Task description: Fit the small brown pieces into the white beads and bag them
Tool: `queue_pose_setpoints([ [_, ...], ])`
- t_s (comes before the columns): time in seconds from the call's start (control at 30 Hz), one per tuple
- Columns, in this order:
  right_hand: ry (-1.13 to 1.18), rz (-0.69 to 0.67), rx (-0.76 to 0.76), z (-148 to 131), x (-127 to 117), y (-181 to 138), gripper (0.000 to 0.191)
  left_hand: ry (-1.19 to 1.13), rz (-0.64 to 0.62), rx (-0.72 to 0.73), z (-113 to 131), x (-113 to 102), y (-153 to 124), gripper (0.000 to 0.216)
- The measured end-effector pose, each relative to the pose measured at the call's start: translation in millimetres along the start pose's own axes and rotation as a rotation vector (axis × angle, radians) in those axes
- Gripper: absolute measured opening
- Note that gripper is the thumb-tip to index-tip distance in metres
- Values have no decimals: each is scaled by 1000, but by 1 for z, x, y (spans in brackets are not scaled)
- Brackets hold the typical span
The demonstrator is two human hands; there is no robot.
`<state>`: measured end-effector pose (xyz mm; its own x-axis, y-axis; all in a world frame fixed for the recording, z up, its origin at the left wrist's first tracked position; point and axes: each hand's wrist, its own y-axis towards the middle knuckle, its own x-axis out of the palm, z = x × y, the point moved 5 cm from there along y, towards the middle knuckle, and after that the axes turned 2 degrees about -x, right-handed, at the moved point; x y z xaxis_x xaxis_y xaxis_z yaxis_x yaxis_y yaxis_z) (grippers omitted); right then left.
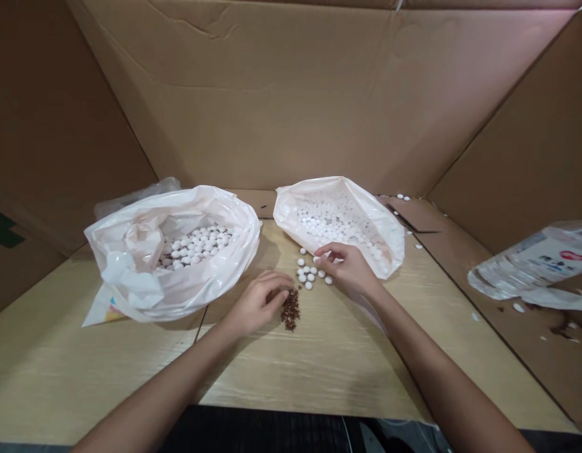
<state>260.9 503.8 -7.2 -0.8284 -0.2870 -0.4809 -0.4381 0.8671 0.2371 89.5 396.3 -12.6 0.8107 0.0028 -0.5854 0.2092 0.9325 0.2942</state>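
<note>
My right hand (346, 265) has its thumb and forefinger pinched at a small white round piece (316, 259). Just below lies a loose group of similar white pieces (308, 277) on the table. To the left, my left hand (262, 301) has its fingers curled and drawn together at the upper edge of a little pile of reddish-brown bits (291, 311). Whatever is between those fingertips is too small to make out. Behind my right hand, an open white plastic bag (389, 242) holds many white pieces. Another open white bag (219, 286), left of my left hand, contains white pieces with brown bits among them.
Cardboard walls (272, 94) enclose the wooden table (328, 371) at the back and sides. A clear plastic bottle (517, 261) with a label lies at the right. Stray white pieces (518, 307) are scattered along the right side. A thin dark strip (408, 220) lies behind the right bag.
</note>
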Motion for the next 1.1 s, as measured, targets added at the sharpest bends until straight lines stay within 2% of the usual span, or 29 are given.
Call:
queue_pose_setpoints([
  [0.23,-270,-82,-168,3,13,0,18,95,-131,12,4,7,-2,28],
  [0.5,-253,-128,-218,-4,16,-2,25,208,-184,-26,12,9,-3,33],
  [0.6,-252,20,-166,1,3,2,24,191,-170,-48,9,9,-3,33],
  [0.73,-362,245,-78,14,-20,6,28,98,-130,-51,6,9,-3,30],
  [0.9,-514,216,-8,27,-27,10,33,-100,-14,-82,4,3,0,23],
  [1.1,-603,168,132,33,-26,10,28,-322,113,-321,-13,-1,-1,13],
])
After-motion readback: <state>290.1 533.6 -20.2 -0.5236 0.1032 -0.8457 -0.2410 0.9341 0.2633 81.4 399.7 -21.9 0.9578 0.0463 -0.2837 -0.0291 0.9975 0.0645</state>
